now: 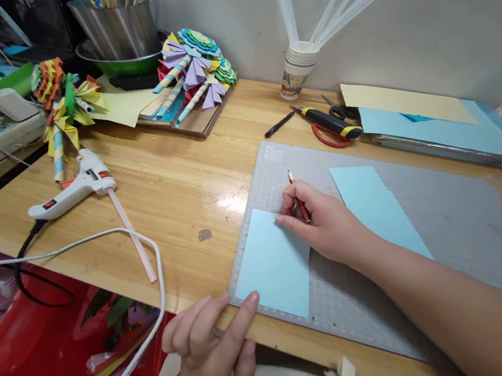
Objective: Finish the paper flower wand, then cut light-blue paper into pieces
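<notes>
A light blue sheet of paper (272, 264) lies flat on the left part of a grey cutting mat (460, 217). My right hand (321, 216) rests at the sheet's upper right corner and holds a dark red pencil (300, 203) between its fingers, the pale sharpened end pointing away from me. At the near left edge of the sheet, the extended index finger of my left hand (214, 339) reaches onto the paper, its other fingers loosely bent and holding nothing. A second light blue piece (379, 209) lies to the right, partly covered by my right forearm.
A white glue gun (75, 188) with a glue stick and cable lies left. Behind the mat are a black pen (280, 124), pliers (332, 122), scissors (339, 109) and a paper cup (296, 72) of clear sticks. Paper flowers (197, 66) and stacked coloured sheets (435, 122) stand around.
</notes>
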Demonstrator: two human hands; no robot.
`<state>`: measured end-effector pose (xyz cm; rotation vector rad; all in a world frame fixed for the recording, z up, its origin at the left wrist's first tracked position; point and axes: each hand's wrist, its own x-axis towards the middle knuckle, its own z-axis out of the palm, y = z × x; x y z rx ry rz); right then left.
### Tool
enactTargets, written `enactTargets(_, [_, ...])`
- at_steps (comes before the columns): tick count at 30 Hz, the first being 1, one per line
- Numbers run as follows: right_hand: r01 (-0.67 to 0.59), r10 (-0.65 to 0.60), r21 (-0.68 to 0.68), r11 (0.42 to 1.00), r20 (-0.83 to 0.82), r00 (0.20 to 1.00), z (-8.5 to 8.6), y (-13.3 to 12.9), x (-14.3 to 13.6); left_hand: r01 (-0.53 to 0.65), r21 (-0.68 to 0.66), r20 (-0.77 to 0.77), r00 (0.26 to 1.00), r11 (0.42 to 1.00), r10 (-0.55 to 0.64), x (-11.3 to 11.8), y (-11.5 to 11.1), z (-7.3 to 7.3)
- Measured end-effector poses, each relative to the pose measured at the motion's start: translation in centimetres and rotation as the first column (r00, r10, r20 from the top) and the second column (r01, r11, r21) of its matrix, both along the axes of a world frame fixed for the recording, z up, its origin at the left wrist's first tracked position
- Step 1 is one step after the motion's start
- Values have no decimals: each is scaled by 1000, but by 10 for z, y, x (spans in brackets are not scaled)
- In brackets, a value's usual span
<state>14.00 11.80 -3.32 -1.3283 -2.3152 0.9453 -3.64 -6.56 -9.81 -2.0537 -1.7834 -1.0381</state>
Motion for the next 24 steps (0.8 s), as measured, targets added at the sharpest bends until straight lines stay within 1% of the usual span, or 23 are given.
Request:
enactTargets(5, [1, -1, 7, 1000, 12, 1000, 0, 0, 0, 15, -2, 24, 1000, 1000, -15, 1, 2, 2])
enactTargets(9, [-1, 1, 20, 1000, 13, 1000, -1, 0, 0, 34, 23, 15, 999, 999, -35, 0, 3, 2])
enactTargets(14, [-5, 5, 37, 999, 22, 1000, -1, 0, -1, 38, 45, 51, 998, 998, -40, 1, 5, 3])
enactTargets(19, [-19, 17, 53, 998, 42, 999, 0, -1, -2, 76, 22, 44, 996, 997, -77, 4, 6, 6])
enactTargets(24, [-18, 14, 75, 997, 48, 999, 0, -1, -4, 73, 20, 52, 996, 997, -74, 5, 7, 6])
